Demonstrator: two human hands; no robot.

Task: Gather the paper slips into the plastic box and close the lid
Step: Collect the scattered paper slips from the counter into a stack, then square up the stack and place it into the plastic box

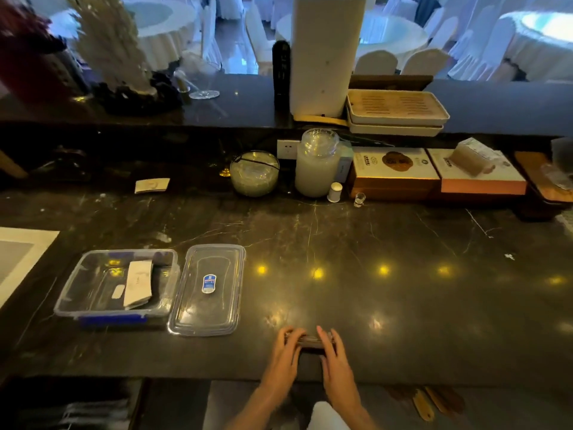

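A clear plastic box (77, 293) with a blue clip stands open at the left of the dark marble counter. A bundle of paper slips (138, 282) and a small white scrap (117, 291) lie inside it. The clear lid (207, 318) rests flat just right of the box, a blue sticker at its centre. Another paper slip (152, 185) lies far back on the left. Near the front edge, my left hand (286, 355) and my right hand (333, 355) together grip a small stack of slips (310, 340) between their fingers, held edge-on and partly hidden.
At the back stand a round glass jar (254, 173), a tall frosted jar (316, 164), a small white bottle (335, 191), a tiny glass (359, 199) and flat gift boxes (393, 172). A white sheet (18, 259) lies at the left edge.
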